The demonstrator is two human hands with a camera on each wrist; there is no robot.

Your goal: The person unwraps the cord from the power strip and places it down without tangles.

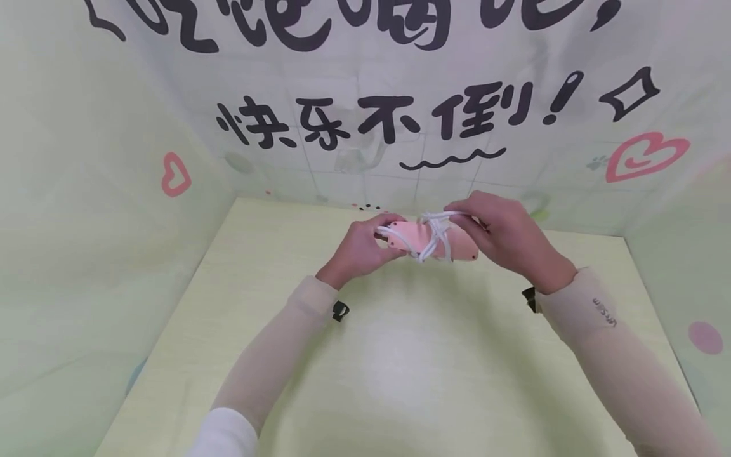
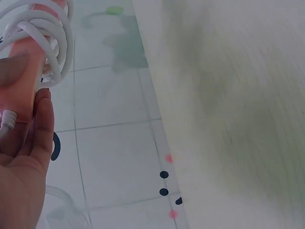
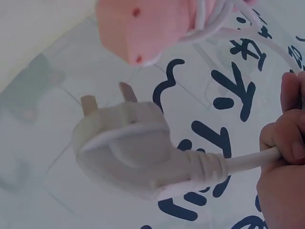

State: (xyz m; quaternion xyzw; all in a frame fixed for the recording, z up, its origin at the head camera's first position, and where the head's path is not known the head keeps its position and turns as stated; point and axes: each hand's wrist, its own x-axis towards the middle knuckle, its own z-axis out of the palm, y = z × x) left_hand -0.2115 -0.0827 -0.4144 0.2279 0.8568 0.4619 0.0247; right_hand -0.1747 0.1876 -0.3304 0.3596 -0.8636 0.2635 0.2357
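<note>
A pink power strip [image 1: 464, 246] is held up above the far part of the table, with its white cord [image 1: 436, 236] wound round its middle in several turns. My left hand [image 1: 365, 249] grips the strip's left end, thumb on one face and fingers on the other in the left wrist view. There the cord leaves the strip's end beside the palm. My right hand [image 1: 505, 233] pinches the cord at the strip's right. In the right wrist view the white plug [image 3: 128, 148] hangs from that pinched cord, its metal prongs towards the strip's end, apart from it.
Below the hands lies a pale wooden table [image 1: 400, 362]. A printed curtain [image 1: 365, 171] with black lettering hangs behind its far edge, and pale sheets [image 1: 74, 254] rise at both sides. Small black pieces [image 1: 340, 311] sit at both sleeve cuffs.
</note>
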